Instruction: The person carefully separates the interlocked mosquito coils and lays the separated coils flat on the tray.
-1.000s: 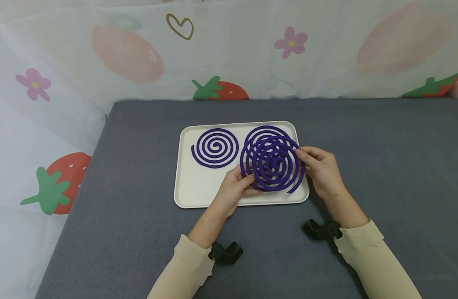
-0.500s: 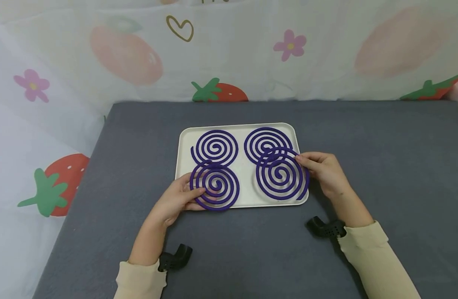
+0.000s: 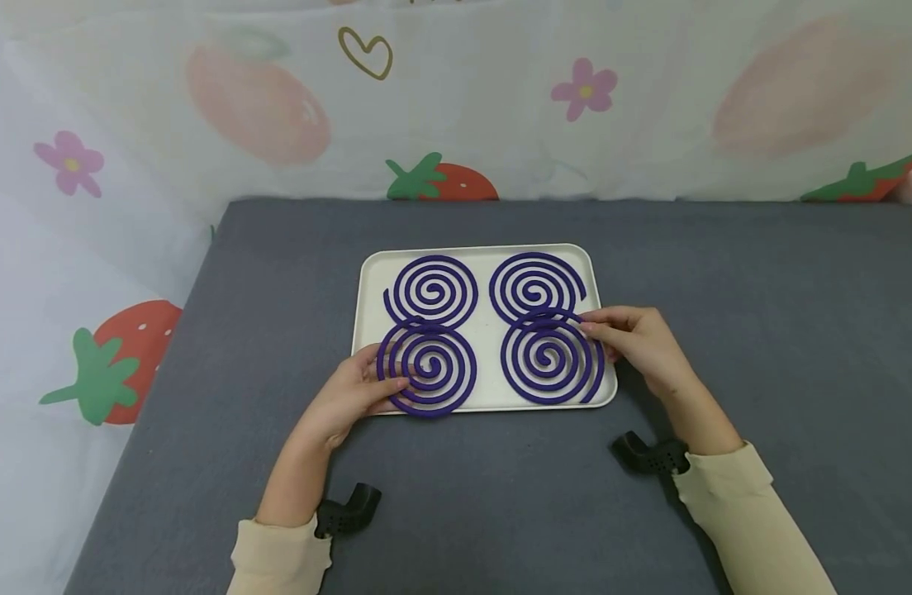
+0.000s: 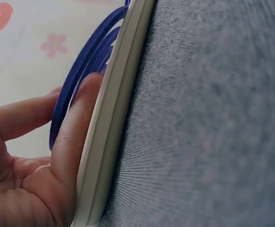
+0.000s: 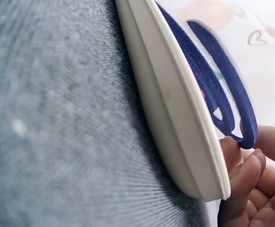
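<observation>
On a white tray lie two dark blue-purple mosquito coils, the back left coil and the back right coil. My left hand pinches the front left coil by its left side, thumb above and fingers beneath. That coil overlaps the one behind it; in the left wrist view its edge tilts up over the tray's rim. With thumb and fingers, my right hand grips the front right coil at its right edge. The right wrist view shows this coil slanting above the tray wall.
The tray stands on a grey cloth-covered table. Behind it hangs a pale curtain printed with fruit, flowers and a heart. Black wrist mounts sit at both cream sleeves.
My left hand has moved left with its coil, away from the right one, to the tray's front left. My right hand's coil has come lower and toward the front right of the tray.
</observation>
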### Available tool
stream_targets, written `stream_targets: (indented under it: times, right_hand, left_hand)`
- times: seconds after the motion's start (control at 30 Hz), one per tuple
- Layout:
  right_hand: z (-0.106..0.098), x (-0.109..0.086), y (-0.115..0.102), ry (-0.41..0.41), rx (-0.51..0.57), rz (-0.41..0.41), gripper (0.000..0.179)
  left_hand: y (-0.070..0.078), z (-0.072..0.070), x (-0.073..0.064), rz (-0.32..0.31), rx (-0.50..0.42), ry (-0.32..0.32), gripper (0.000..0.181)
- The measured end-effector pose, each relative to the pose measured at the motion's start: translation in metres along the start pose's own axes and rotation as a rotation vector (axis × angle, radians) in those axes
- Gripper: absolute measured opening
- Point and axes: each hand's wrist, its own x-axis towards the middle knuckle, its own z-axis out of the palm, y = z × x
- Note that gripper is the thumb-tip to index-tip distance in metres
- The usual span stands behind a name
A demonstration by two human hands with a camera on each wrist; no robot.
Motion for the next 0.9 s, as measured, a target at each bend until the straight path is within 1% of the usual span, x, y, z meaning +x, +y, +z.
stream_targets:
  times: [0.13, 0.2, 0.3, 0.37, 0.43, 0.53, 0.67, 0.73, 0.83, 0.9]
  right_hand:
    - [0.0, 0.0, 0.0, -0.008, 0.003, -0.001, 0.031]
    - [-0.001, 0.0, 0.0, -0.012, 0.005, 0.0, 0.031]
    - [-0.001, 0.0, 0.0, -0.019, 0.008, 0.001, 0.03]
    - [-0.002, 0.0, 0.0, -0.02, 0.012, 0.002, 0.03]
    - [-0.003, 0.001, 0.001, -0.019, 0.019, -0.001, 0.03]
    - [-0.005, 0.001, 0.002, -0.01, 0.047, -0.004, 0.029]
    - [-0.009, 0.001, 0.004, -0.015, 0.083, -0.002, 0.025]
    - [-0.011, 0.0, 0.005, -0.028, 0.077, -0.001, 0.026]
    - [-0.013, 0.0, 0.005, -0.04, 0.058, 0.001, 0.029]
    - [-0.014, 0.0, 0.006, -0.043, 0.05, -0.007, 0.03]
  left_hand:
    - [-0.001, -0.002, 0.0, 0.007, -0.02, 0.024, 0.054]
    - [-0.001, -0.002, 0.0, 0.006, -0.002, 0.052, 0.055]
    - [-0.001, -0.003, -0.002, 0.015, 0.048, 0.123, 0.055]
    - [-0.001, -0.003, -0.002, 0.026, 0.104, 0.182, 0.053]
    - [0.0, -0.004, -0.003, 0.039, 0.151, 0.222, 0.051]
    - [0.001, -0.005, -0.003, 0.058, 0.197, 0.25, 0.048]
    - [0.0, -0.008, -0.004, 0.077, 0.203, 0.261, 0.047]
    - [0.0, -0.009, -0.004, 0.08, 0.206, 0.278, 0.045]
    - [0.0, -0.011, -0.006, 0.083, 0.231, 0.323, 0.04]
    - [0.001, -0.012, -0.008, 0.094, 0.232, 0.35, 0.036]
